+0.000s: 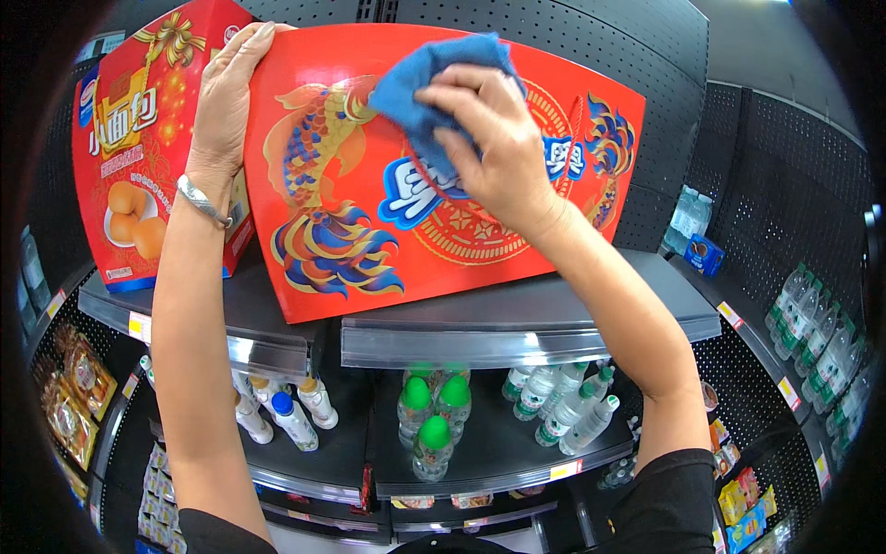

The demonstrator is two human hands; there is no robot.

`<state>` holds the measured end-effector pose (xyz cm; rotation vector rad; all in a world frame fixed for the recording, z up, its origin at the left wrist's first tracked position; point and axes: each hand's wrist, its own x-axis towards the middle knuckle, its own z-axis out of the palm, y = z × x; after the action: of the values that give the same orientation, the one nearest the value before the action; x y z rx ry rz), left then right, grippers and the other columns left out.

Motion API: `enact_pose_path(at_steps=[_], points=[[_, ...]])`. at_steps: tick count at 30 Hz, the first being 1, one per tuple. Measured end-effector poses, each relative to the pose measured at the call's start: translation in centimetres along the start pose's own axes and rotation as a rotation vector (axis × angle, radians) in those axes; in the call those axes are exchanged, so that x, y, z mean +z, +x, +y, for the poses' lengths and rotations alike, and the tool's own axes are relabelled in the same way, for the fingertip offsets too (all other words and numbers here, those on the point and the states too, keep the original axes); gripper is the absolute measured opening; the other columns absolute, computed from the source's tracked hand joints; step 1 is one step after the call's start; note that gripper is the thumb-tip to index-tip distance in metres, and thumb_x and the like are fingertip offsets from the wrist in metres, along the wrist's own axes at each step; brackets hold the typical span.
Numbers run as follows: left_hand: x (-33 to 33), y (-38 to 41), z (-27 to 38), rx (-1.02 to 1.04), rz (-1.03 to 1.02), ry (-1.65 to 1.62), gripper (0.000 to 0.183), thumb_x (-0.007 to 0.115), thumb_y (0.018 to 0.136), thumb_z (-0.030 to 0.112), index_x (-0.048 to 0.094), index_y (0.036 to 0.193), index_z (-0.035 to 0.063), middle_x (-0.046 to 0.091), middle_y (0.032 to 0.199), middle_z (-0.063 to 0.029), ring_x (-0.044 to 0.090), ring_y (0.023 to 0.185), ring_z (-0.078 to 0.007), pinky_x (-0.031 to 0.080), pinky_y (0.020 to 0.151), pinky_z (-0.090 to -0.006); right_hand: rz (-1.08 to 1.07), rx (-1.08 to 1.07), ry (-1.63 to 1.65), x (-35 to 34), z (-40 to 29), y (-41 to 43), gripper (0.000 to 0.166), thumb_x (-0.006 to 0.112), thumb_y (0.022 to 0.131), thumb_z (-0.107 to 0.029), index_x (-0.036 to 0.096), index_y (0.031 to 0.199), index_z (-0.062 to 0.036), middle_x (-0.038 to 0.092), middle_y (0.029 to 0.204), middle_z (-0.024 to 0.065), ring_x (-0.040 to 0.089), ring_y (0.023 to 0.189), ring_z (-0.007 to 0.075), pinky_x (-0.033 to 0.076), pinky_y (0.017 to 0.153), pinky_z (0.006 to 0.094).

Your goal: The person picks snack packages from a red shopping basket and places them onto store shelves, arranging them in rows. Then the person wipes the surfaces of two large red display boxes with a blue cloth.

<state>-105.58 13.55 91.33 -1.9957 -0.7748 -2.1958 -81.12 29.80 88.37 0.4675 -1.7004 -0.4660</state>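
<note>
A large red gift box (332, 180) with printed goldfish tails and a red cord handle stands tilted on the black top shelf (484, 305). My left hand (239, 83) grips its upper left edge, the fingers partly behind it. Bunched in my right hand (491, 138) is a blue cloth (443, 76), pressed against the upper middle of the box front. The cloth and hand hide part of the printed lettering and the cord. Left of my left wrist stands another red box (138, 159), with pictures of small bread rolls and a gold bow.
Below, a lower shelf holds white bottles (294, 419), green-capped bottles (432, 443) and water bottles (561, 408). More water bottles (817, 332) line the right shelf, near a small blue box (704, 255). Packaged bread (76, 395) is at left. Perforated back panels (554, 34) rise behind.
</note>
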Motion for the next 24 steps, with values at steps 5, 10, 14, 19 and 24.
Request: enact_pose_path(at_steps=[5,10,14,19,24], points=[[-0.4,0.4,-0.1,0.07,0.022,0.107,0.031,0.045,0.105,0.024,0.066,0.113,0.0031,0.069,0.106,-0.0073,0.068,0.096,-0.0101,0.058,0.082,-0.0241,-0.061,-0.042,-0.032,-0.3,0.1,0.1,0.033,0.07,0.075,0.001,0.066,0.107,-0.0063,0.06,0.11,0.0114,0.059,0.103,0.033,0.049,0.09,0.0416],[0.6,-0.3,0.3,0.029,0.0,0.158,0.048,0.03,0.108,0.039,0.063,0.112,0.0049,0.068,0.108,-0.0067,0.067,0.099,-0.0128,0.056,0.087,-0.0277,0.164,0.08,-0.157,0.1,3.0,2.8,0.027,0.068,0.081,-0.003,0.069,0.108,-0.0052,0.064,0.111,0.0126,0.06,0.105,0.032,0.049,0.092,0.04],[0.6,-0.4,0.5,-0.034,-0.043,0.008,0.061,0.02,0.107,0.052,0.06,0.115,0.0062,0.067,0.106,-0.0057,0.066,0.098,-0.0126,0.054,0.09,-0.0286,0.077,0.01,-0.104,2.4,1.3,5.9,0.033,0.068,0.083,-0.011,0.065,0.115,-0.0051,0.061,0.119,0.016,0.058,0.112,0.0333,0.047,0.096,0.0412],[-0.5,0.2,0.2,-0.009,-0.045,-0.084,0.068,0.021,0.104,0.06,0.06,0.117,0.006,0.067,0.105,-0.0059,0.065,0.099,-0.0128,0.052,0.092,-0.0264,0.014,-0.184,0.011,7.7,-3.6,7.5,0.033,0.071,0.077,-0.005,0.066,0.11,-0.0042,0.058,0.113,0.0134,0.056,0.109,0.0335,0.046,0.097,0.0419],[-0.7,-0.4,1.3,-0.059,-0.176,-0.151,0.076,0.02,0.102,0.065,0.059,0.12,0.0031,0.067,0.111,-0.0095,0.063,0.107,-0.016,0.049,0.099,-0.0298,-0.089,-0.129,0.119,7.7,-8.2,4.9,0.032,0.067,0.074,-0.004,0.064,0.105,-0.0026,0.056,0.111,0.0117,0.056,0.103,0.0322,0.046,0.094,0.0404]])
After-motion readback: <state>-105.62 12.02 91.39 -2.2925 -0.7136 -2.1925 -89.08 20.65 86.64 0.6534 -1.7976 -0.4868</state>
